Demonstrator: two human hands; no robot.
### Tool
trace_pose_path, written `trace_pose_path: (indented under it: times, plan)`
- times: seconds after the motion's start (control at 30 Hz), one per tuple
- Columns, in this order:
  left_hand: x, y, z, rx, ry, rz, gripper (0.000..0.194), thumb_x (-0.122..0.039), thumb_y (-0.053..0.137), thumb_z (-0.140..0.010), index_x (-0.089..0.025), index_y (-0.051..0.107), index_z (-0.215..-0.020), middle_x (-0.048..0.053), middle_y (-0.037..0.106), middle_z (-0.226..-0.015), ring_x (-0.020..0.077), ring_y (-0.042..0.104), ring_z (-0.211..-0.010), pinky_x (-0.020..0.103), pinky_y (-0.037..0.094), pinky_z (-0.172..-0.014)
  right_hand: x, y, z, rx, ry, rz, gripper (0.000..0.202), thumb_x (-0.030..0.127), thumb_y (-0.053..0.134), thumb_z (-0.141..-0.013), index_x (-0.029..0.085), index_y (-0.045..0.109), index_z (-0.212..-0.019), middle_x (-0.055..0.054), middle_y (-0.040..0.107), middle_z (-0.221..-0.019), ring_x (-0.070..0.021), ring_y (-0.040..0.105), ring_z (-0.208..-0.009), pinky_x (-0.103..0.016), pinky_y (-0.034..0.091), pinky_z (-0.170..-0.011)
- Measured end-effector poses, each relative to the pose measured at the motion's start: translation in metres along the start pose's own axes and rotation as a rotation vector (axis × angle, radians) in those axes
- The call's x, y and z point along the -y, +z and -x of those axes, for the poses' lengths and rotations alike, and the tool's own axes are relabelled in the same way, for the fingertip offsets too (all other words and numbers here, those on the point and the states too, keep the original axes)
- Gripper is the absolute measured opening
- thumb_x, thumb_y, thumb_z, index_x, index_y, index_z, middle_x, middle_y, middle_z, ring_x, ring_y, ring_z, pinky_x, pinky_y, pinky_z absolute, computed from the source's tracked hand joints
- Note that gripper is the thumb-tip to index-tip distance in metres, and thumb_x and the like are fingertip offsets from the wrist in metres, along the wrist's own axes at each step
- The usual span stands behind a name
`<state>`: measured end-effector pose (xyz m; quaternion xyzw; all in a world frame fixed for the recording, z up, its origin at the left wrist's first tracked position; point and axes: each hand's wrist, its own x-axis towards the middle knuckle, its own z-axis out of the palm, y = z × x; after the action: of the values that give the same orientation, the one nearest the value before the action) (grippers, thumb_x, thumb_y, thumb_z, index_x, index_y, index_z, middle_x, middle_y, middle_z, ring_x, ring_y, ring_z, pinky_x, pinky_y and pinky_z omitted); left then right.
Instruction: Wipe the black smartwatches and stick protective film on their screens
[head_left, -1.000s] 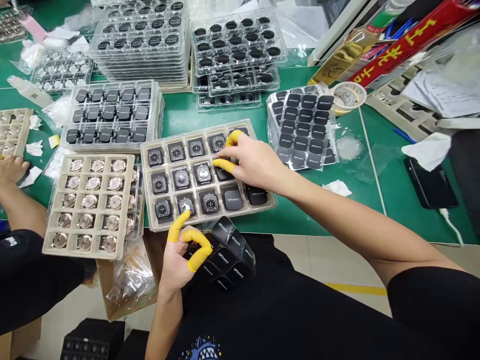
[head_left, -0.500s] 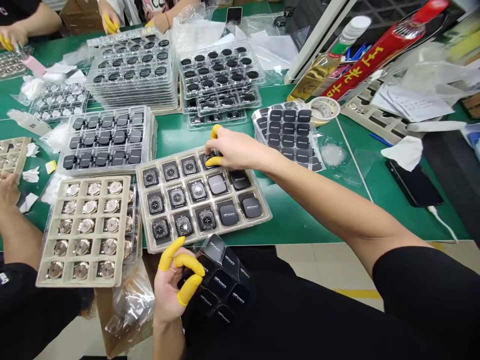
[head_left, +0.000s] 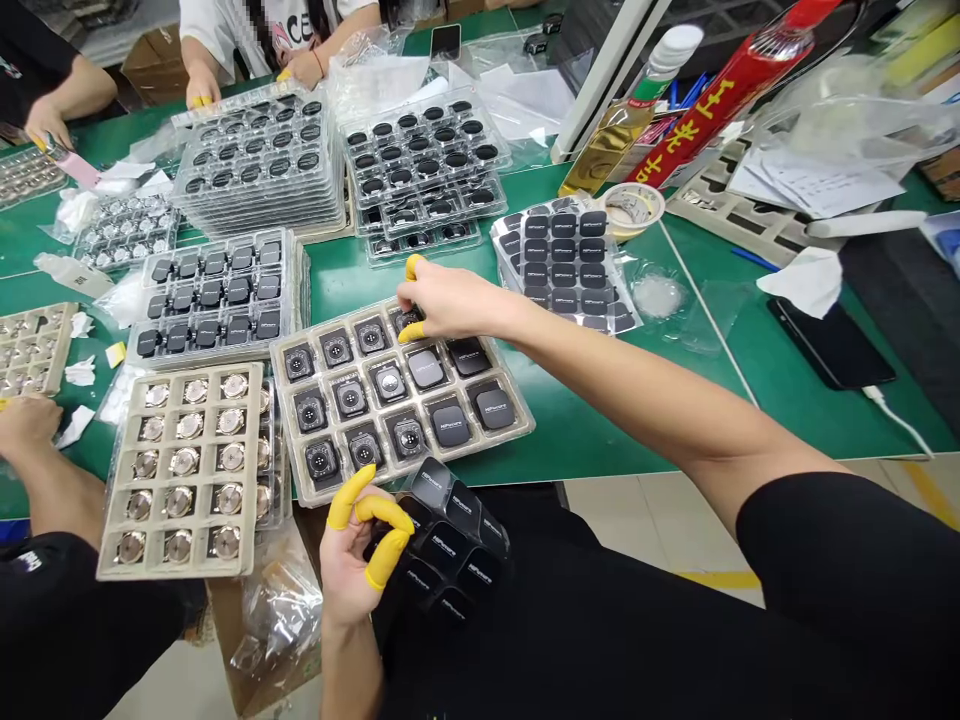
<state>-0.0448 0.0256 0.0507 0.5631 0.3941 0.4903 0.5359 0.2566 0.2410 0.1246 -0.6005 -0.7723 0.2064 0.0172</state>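
Observation:
My left hand (head_left: 364, 545), with yellow finger covers, pinches the edge of a bent sheet of black square stickers (head_left: 457, 540) below the table edge. My right hand (head_left: 431, 300) reaches over the beige tray (head_left: 412, 462), its fingers down at a watch in the back row, near the right end. That watch (head_left: 409, 318) is mostly hidden by the fingers, so whether it is gripped does not show. Most cells hold dark watch bodies, face down; several at the right show black or grey square covers with lettering.
Beige tray of round watches (head_left: 180, 462) at the left, stacked clear trays (head_left: 259, 160) behind. More sticker sheets (head_left: 562, 262), a tape roll (head_left: 632, 208), bottles and a phone (head_left: 832, 345) lie to the right. Other people's hands work at the left and far side.
The view has shifted slightly, so the table items sit a little differently in the frame. Both my hands keep nearly the same places and poses.

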Motion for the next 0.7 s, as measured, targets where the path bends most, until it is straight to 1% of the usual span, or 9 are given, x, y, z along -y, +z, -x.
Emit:
trace_pose_path:
  times: [0.1,0.2,0.27,0.33,0.4,0.47,0.57,0.63,0.7]
  plan:
    - [0.003,-0.001,0.003,-0.013,0.009,-0.038,0.058,-0.033,0.095,-0.099,-0.024,0.076,-0.153,0.004,0.082,-0.087,0.0183,0.075,-0.081,0.028,0.068,-0.080,0.003,0.001,0.003,-0.012,0.013,-0.023,0.034,0.041,0.091,-0.101,0.020,0.069,-0.115,-0.017,0.062,-0.142,-0.0256,0.063,-0.096,-0.040,0.044,-0.078]
    - [0.003,0.000,0.002,0.005,0.029,-0.054,0.057,-0.032,0.092,-0.101,-0.024,0.075,-0.155,0.003,0.082,-0.084,0.0194,0.076,-0.083,0.029,0.068,-0.080,0.005,0.005,0.006,-0.080,0.008,-0.109,0.034,0.034,0.092,-0.098,0.022,0.063,-0.114,-0.011,0.067,-0.122,-0.0237,0.059,-0.088,-0.039,0.041,-0.077]
    - [0.003,0.002,0.000,0.003,0.050,-0.060,0.054,-0.030,0.090,-0.103,-0.026,0.075,-0.155,0.003,0.084,-0.085,0.0185,0.078,-0.082,0.028,0.068,-0.079,0.007,0.007,0.011,-0.117,-0.002,-0.140,0.030,0.028,0.085,-0.101,0.023,0.061,-0.116,-0.006,0.068,-0.108,-0.0233,0.055,-0.084,-0.039,0.039,-0.077]
    - [0.002,0.004,-0.001,-0.020,0.085,-0.086,0.046,-0.029,0.089,-0.104,-0.027,0.080,-0.149,0.003,0.086,-0.089,0.0177,0.080,-0.084,0.028,0.068,-0.081,0.009,0.006,0.024,-0.177,0.003,-0.165,0.023,0.022,0.074,-0.106,0.024,0.059,-0.123,-0.004,0.067,-0.101,-0.0228,0.052,-0.082,-0.039,0.037,-0.078]
    - [0.002,0.007,-0.002,-0.055,0.136,-0.137,0.038,-0.030,0.090,-0.103,-0.026,0.084,-0.141,0.002,0.088,-0.091,0.0175,0.083,-0.085,0.028,0.070,-0.084,0.015,0.007,0.047,-0.287,-0.037,-0.296,0.020,0.019,0.067,-0.108,0.024,0.059,-0.125,-0.002,0.066,-0.098,-0.0214,0.050,-0.080,-0.039,0.037,-0.078]
    - [0.001,0.010,-0.001,-0.058,0.172,-0.207,0.037,-0.032,0.089,-0.104,-0.025,0.084,-0.140,0.002,0.087,-0.092,0.0173,0.083,-0.083,0.030,0.071,-0.085,0.027,0.013,0.080,-0.358,-0.163,-0.550,0.011,0.022,0.069,-0.108,0.025,0.061,-0.116,0.001,0.065,-0.094,-0.0190,0.050,-0.078,-0.037,0.039,-0.076]
    - [0.000,0.017,0.001,-0.018,0.209,-0.333,0.054,-0.035,0.092,-0.102,-0.025,0.076,-0.153,0.004,0.089,-0.101,0.0200,0.086,-0.089,0.034,0.073,-0.090,0.055,0.039,0.135,-0.271,-0.352,-0.875,0.012,0.031,0.073,-0.110,0.024,0.067,-0.103,0.001,0.068,-0.093,-0.0160,0.055,-0.077,-0.033,0.044,-0.072]
    - [0.000,0.021,0.002,0.010,0.276,-0.419,0.065,-0.037,0.094,-0.099,-0.026,0.072,-0.159,0.007,0.090,-0.115,0.0240,0.088,-0.101,0.036,0.074,-0.093,0.074,0.064,0.163,-0.211,-0.342,-0.940,0.011,0.032,0.076,-0.110,0.024,0.070,-0.106,0.001,0.069,-0.093,-0.0160,0.059,-0.077,-0.032,0.047,-0.073]
    - [-0.001,0.025,0.003,0.056,0.323,-0.481,0.061,-0.037,0.090,-0.102,-0.026,0.072,-0.159,0.010,0.089,-0.123,0.0266,0.089,-0.106,0.036,0.075,-0.093,0.087,0.085,0.178,-0.196,-0.304,-0.956,0.014,0.036,0.080,-0.110,0.025,0.072,-0.111,-0.001,0.071,-0.098,-0.0175,0.062,-0.080,-0.032,0.051,-0.075]
